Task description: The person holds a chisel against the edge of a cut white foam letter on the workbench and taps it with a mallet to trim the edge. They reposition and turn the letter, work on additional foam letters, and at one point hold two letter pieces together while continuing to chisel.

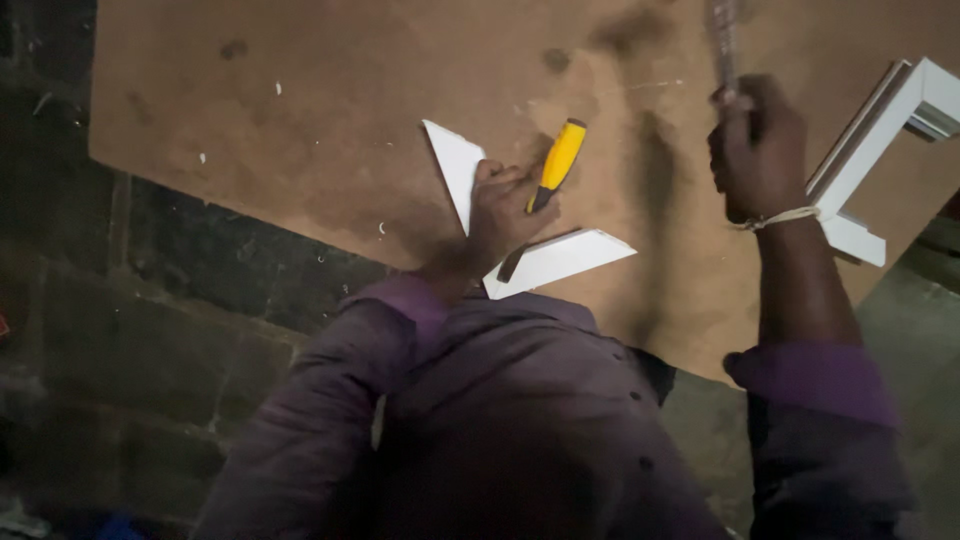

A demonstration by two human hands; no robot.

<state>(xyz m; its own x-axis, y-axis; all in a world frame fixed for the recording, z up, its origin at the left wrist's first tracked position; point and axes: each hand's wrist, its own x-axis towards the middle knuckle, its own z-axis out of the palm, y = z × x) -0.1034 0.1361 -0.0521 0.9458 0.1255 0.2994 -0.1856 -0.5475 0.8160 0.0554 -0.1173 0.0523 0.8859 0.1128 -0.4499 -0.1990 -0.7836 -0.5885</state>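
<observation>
Left hand [503, 205] grips a yellow-handled chisel [553, 166] over the mitred corner of two white moulding pieces [556, 258] on the brown board [300, 110]. Right hand [757, 148], well apart, is closed around a tool handle [724, 45]; beyond it lies a white frame [868, 150].

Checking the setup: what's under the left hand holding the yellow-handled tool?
Under the left hand, two white mitred pieces meet on the brown board. The tool tip and joint are covered.
</observation>
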